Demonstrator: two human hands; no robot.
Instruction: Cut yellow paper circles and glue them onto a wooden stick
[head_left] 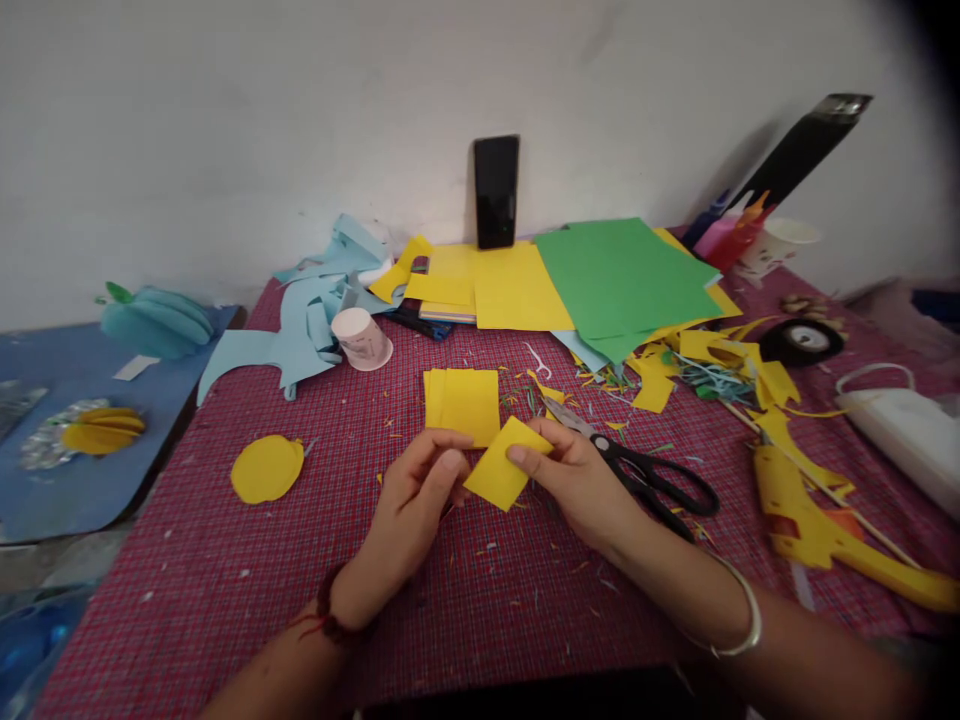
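My right hand (574, 475) pinches a small yellow paper square (501, 468) between thumb and fingers, tilted so one corner points up. Close to that square's left corner is my left hand (426, 478), its fingers loosely bent and apart; I see nothing held in it. Just beyond both hands lies a small stack of yellow paper squares (466, 395), its sheets slightly offset. Black-handled scissors (637, 460) rest beside my right hand, blades toward the stack. Left of my left hand, a yellow rounded paper cutout (266, 468) lies flat on the checked cloth.
Yellow sheets (517, 290) and green sheets (626, 280) lie at the back, below a phone (496, 190) propped on the wall. A paper cup (361, 338) stands near blue scraps (300, 320). At right lie a yellow glue gun (795, 510) and black tape roll (801, 342).
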